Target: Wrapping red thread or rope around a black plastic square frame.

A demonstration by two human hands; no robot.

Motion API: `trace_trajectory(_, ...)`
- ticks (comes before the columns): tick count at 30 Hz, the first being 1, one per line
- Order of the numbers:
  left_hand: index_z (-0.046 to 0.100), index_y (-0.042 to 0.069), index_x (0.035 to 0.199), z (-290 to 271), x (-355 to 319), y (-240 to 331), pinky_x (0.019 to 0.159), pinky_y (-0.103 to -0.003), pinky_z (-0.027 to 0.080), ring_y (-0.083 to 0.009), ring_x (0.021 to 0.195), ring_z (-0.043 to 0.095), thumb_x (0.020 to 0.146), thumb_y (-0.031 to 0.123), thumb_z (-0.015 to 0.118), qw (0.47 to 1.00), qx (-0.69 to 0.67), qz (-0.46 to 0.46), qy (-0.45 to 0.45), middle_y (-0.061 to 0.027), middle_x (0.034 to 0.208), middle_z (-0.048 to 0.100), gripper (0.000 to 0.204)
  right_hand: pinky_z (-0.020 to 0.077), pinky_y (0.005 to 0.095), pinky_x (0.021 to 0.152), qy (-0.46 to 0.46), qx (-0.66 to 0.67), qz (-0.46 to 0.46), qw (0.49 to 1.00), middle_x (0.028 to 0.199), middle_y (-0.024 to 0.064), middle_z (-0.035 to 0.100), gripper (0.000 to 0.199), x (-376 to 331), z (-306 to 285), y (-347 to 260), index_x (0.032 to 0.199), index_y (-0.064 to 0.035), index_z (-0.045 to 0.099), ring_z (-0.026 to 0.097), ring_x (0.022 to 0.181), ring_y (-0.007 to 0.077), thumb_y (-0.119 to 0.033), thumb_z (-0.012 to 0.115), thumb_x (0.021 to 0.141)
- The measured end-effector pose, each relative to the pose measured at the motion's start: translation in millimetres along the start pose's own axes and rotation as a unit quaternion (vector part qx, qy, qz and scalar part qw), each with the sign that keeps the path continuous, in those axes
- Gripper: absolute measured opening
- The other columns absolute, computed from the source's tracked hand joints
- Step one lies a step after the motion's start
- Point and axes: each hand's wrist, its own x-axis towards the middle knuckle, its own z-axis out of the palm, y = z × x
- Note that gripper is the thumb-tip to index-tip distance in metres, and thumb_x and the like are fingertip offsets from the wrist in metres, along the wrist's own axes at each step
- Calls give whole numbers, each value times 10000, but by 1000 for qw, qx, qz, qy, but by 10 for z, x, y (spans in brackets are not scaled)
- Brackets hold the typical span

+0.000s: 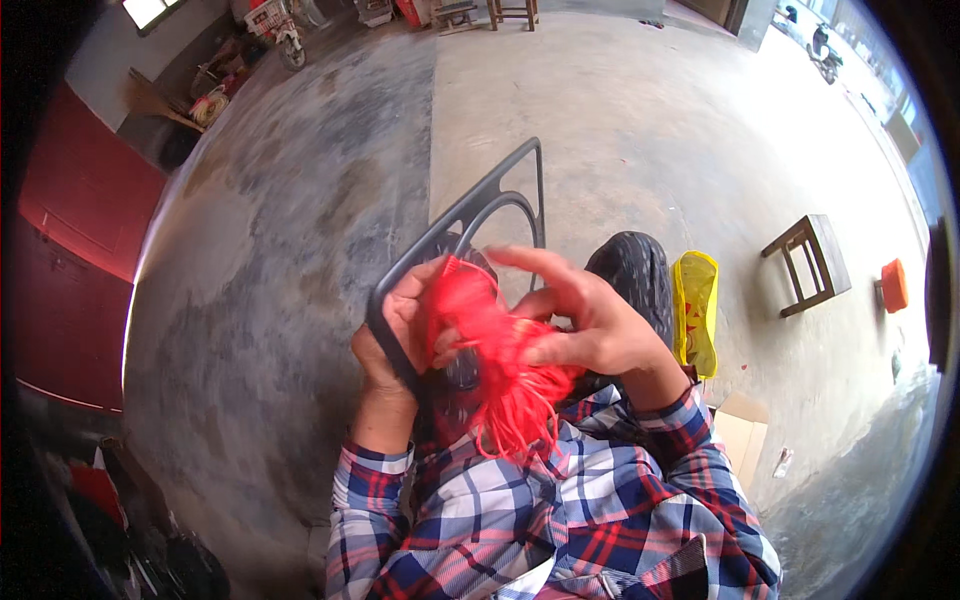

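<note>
A bundle of thin red cord (512, 385), partly smeared by motion, hangs in loose loops in front of my chest. My left hand (402, 308) is closed around the cord's upper end and a black frame. That black frame (468, 208) has straight outer bars and a curved inner bar; it stands tilted over my lap, its lower part hidden by my hands and the cord. My right hand (598, 325) is at the right side of the bundle, thumb and bent fingers on the cord and index finger stretched toward the left hand. Its fingertips are blurred.
A yellow see-through pouch (695, 315) lies beside my right knee, with cardboard (741, 432) behind my elbow. Farther right are a dark wooden stool (812, 262) and an orange container (893, 286). Red doors (80, 250) line the left; a parked vehicle (285, 35) stands far back.
</note>
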Motion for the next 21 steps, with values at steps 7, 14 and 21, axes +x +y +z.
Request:
trace_trajectory(7,477,-35,1299,303,7,-172,999,-387,422,-248,1158,546,867,343,657,995,51,30,81,-141,1266,554,601,518,293,702,165,-265,-164,936,864,142,643,191,345,171,100,918,-18,607,654,773,225,-136,703,803)
trace_trajectory(14,563,-49,1205,315,-151,-177,1027,-403,412,-266,1150,559,939,200,556,987,-119,-1,109,-150,1253,564,364,523,358,801,238,241,37,940,1023,112,634,239,137,-122,740,968,-8,605,634,900,175,-191,647,821)
trace_trajectory(21,397,-23,1362,470,-119,-246,1108,-383,312,-187,1338,345,1002,265,430,997,-74,10,20,-87,1430,385,462,443,436,997,-75,580,-13,811,1149,170,622,393,412,152,506,1166,19,558,593,1097,278,-185,656,845)
